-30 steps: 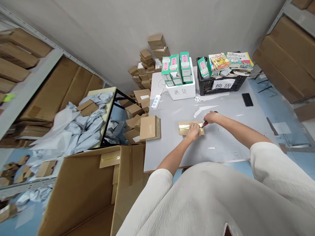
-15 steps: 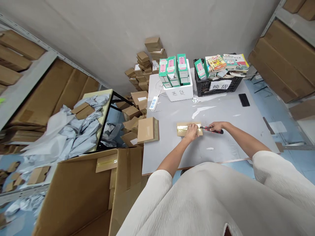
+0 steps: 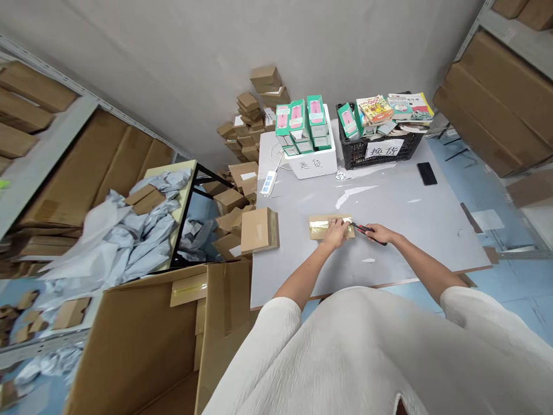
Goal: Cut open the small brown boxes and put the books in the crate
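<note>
A small flat cardboard box [image 3: 317, 233] lies on the grey table [image 3: 294, 271], with shiny clear tape running along its top. My left hand [image 3: 336, 231] bears down on the right half of the box and holds it, its fingers over the tape. In my right hand [image 3: 379, 233] is a red and black utility knife [image 3: 367, 230], its handle slanting down to the right. The knife's tip meets the right end of the box beside my left fingertips. How far the blade is out is too small to tell.
Left on the table stands another cardboard box [image 3: 254, 230]. Behind are a white bin [image 3: 311, 167] of green-and-pink boxes, a black crate [image 3: 358, 158] of books, a power strip [image 3: 268, 183] and a phone [image 3: 427, 173]. A large open carton [image 3: 227, 311] stands at the table's left.
The utility knife has turned, its handle end now pointing lower and nearer to me, and my right hand has shifted slightly down. My left hand stays on the box. The view has shifted slightly.
</note>
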### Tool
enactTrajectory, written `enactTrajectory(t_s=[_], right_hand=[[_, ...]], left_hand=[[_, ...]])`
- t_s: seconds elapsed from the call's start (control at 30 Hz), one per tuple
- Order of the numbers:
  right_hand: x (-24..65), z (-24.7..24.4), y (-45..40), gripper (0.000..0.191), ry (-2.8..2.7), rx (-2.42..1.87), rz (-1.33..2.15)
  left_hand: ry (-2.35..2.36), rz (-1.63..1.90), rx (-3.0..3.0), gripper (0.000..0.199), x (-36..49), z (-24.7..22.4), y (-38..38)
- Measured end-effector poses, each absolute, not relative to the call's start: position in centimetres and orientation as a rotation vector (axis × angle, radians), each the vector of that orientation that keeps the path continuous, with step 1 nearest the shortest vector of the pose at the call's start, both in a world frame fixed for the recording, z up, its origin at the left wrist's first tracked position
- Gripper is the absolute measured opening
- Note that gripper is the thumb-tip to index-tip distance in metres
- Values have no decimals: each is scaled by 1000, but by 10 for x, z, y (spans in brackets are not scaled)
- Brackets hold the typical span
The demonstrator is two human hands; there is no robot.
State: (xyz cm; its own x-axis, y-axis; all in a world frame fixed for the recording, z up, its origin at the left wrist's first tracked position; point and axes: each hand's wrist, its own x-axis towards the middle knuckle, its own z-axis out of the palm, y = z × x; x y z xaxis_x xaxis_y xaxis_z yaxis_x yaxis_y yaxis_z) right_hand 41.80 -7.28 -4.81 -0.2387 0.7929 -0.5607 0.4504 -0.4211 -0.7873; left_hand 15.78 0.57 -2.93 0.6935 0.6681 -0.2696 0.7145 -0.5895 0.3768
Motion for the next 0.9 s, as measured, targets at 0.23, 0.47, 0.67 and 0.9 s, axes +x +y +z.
enactTrajectory(t_s=[0.23,0.47,0.67,0.9], right_hand=[[418,-41,-70,29,-1511,-1686,1739],[417,-37,-66,26,-1553,-1722,1726],[421,-37,-68,28,-1580,-1716,1739],[420,-37,-68,32,-1562,-1697,1772]], left_hand=[[1039,-140,2485,58,155,-26,5],[1039,-116,2510,56,154,-25,1],[1035,-74,2499,55,153,-28,1],[995,-90,2545,57,152,-27,-2]])
